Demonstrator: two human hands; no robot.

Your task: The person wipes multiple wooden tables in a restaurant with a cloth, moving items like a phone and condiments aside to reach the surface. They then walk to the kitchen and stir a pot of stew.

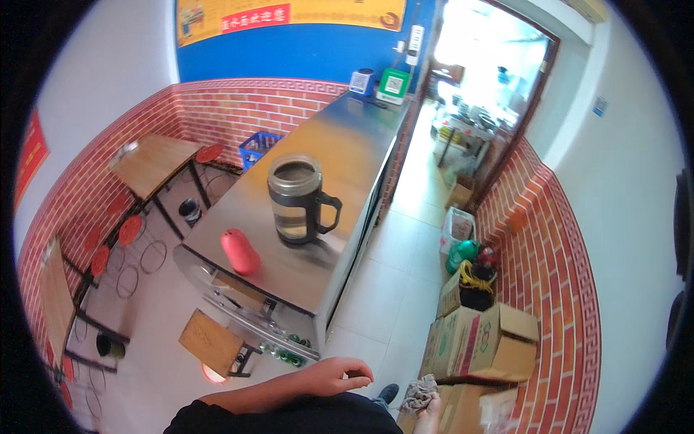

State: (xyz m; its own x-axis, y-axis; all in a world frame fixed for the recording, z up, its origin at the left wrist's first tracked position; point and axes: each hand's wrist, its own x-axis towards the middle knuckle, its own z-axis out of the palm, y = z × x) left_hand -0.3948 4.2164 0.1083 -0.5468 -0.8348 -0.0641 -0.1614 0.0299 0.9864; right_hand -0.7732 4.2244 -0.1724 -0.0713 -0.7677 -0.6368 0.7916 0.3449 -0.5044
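My left hand (341, 375) is held in front of my body with its fingers curled and a gap between thumb and fingers; nothing shows in it. Low at the right, my right hand (432, 408) grips a crumpled grey cloth (419, 393). Ahead stands a metal-topped counter (336, 157). On it a large clear jar-like mug (297, 200) with a black handle and sleeve stands upright, without a lid on its mouth. Left of the mug, near the counter's front edge, lies a pinkish-red rounded object (241, 252). Both hands are apart from the counter.
Cardboard boxes (477, 347) line the brick-patterned wall at the right. A wooden stool (210, 339) and several green bottles (287, 355) are by the counter's near end. Wooden tables (154, 163) with red stools stand at the left. A doorway opens beyond the tiled aisle (401, 238).
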